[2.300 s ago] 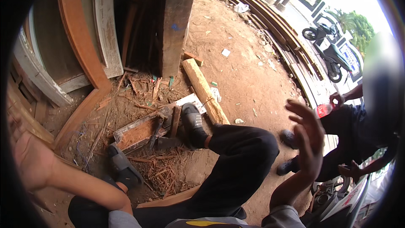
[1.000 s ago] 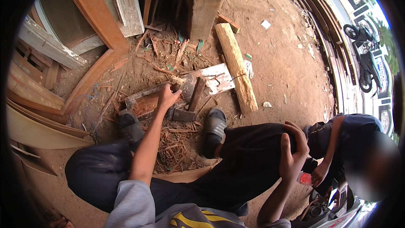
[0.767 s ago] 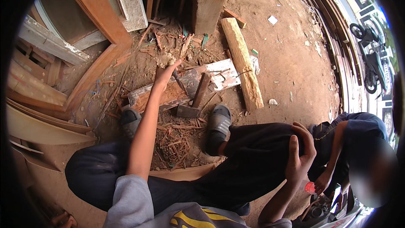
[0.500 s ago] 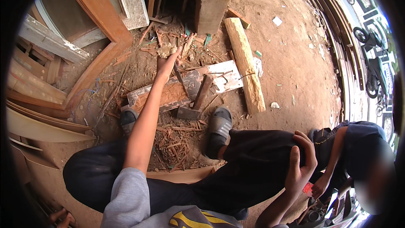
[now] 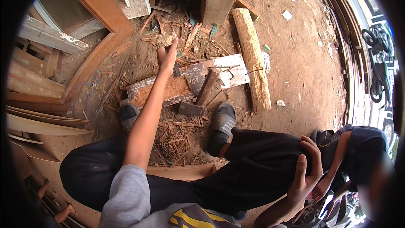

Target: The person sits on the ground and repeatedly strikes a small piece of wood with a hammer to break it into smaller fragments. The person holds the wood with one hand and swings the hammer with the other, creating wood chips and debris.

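Note:
My left hand (image 5: 167, 59) reaches forward, fingers closed around a chisel (image 5: 176, 70) with a dark blade; its upper part is hidden in my grip. Below the blade lies a worn wooden board (image 5: 173, 89), white paint flaking at its right end and bare brown wood gouged out at its left. A hammer (image 5: 192, 108) rests against the board's near edge, wooden handle (image 5: 207, 86) slanting up across it. My right hand (image 5: 307, 173) lies by my right knee, fingers spread and curved, holding nothing.
A rough log (image 5: 252, 59) lies by the board's right end. Wood splinters (image 5: 179, 141) cover the ground between my sandalled feet. Door frames (image 5: 97, 12) lean at left, and a post (image 5: 221, 0) stands ahead. Another person (image 5: 358, 152) bends close on my right.
My left hand has turned, thumb up, and the chisel now shows shorter and steeper. The view has shifted slightly. My right hand stays by the knee.

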Demonstrator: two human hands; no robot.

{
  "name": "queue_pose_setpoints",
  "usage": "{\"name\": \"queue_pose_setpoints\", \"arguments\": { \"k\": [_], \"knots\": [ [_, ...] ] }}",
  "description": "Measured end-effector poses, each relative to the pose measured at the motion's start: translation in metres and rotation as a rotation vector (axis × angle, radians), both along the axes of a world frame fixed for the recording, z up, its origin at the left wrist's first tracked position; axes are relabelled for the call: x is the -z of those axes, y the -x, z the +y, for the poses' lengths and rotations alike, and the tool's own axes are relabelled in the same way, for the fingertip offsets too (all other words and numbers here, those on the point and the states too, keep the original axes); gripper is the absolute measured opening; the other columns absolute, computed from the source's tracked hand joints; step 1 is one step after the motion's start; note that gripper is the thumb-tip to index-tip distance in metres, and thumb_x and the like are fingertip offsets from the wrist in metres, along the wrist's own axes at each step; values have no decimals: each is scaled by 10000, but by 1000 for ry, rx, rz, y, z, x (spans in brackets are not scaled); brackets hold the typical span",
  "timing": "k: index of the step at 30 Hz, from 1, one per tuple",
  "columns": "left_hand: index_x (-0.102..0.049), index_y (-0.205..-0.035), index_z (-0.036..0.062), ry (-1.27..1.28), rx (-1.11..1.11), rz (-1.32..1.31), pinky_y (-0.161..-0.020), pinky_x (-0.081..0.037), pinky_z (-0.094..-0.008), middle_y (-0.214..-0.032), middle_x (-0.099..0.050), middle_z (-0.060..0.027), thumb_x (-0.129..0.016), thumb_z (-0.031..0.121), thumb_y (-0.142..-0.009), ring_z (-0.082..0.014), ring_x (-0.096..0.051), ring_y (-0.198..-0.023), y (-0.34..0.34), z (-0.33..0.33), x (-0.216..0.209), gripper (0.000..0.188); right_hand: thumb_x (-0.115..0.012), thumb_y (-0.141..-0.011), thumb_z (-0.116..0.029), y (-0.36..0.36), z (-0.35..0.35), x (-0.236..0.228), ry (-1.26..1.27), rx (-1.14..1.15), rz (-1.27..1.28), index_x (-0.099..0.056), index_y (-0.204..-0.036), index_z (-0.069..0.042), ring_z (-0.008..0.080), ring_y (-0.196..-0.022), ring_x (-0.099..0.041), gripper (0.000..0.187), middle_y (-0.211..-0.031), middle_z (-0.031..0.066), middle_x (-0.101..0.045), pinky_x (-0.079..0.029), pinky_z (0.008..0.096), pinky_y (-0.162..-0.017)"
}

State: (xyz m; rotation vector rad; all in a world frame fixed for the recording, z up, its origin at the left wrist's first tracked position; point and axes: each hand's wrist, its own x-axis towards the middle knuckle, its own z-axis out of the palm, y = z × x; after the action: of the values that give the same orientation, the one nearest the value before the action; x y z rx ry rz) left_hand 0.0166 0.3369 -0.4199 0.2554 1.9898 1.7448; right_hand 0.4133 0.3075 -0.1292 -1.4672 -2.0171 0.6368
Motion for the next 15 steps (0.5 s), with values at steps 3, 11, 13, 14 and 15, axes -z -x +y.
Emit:
{"name": "queue_pose_setpoints", "arguments": {
  "k": [3, 11, 13, 14, 15],
  "knots": [
    [-517, -549, 77, -39, -63, -30, -480, -322, -248, -533, -486, 9, -660, 372, -817, -74, -412, -477, -1, -11, 10, 423, -561, -808, -350, 12, -4, 1, 21, -28, -18, -611, -935, 45, 311, -1020, -559, 418, -1022, 189, -616, -383, 390, -929],
    [-557, -603, 61, -57, 81, 7, -539, -389, -253, -553, -509, 0, -703, 342, -773, -97, -468, -508, -15, -10, -18, 360, -552, -810, -342, 9, -7, -3, -13, -31, -25, -609, -937, 46, 316, -1033, -551, 412, -1031, 191, -612, -375, 394, -938],
    [-563, -612, 66, -179, 105, -96, -551, -396, -257, -547, -503, -6, -716, 322, -757, -103, -463, -500, -12, -7, -21, 331, -552, -810, -348, 11, -9, -2, -15, -27, -35, -609, -937, 47, 315, -1031, -550, 418, -1032, 190, -611, -374, 395, -937],
    [-557, -613, 72, -115, 119, -176, -561, -408, -262, -544, -496, -13, -716, 285, -749, -113, -464, -497, -6, -9, -24, 299, -552, -810, -351, 12, -11, -2, -16, -26, -39, -609, -937, 47, 315, -1031, -550, 422, -1032, 190, -611, -373, 396, -937],
    [-527, -589, 86, -15, 163, -137, -547, -392, -259, -545, -494, -4, -705, 274, -759, -111, -462, -501, -1, -9, -23, 310, -551, -812, -348, 11, -12, -4, -17, -31, -51, -609, -938, 46, 313, -1030, -549, 417, -1030, 188, -611, -371, 397, -938]
  ]
}}
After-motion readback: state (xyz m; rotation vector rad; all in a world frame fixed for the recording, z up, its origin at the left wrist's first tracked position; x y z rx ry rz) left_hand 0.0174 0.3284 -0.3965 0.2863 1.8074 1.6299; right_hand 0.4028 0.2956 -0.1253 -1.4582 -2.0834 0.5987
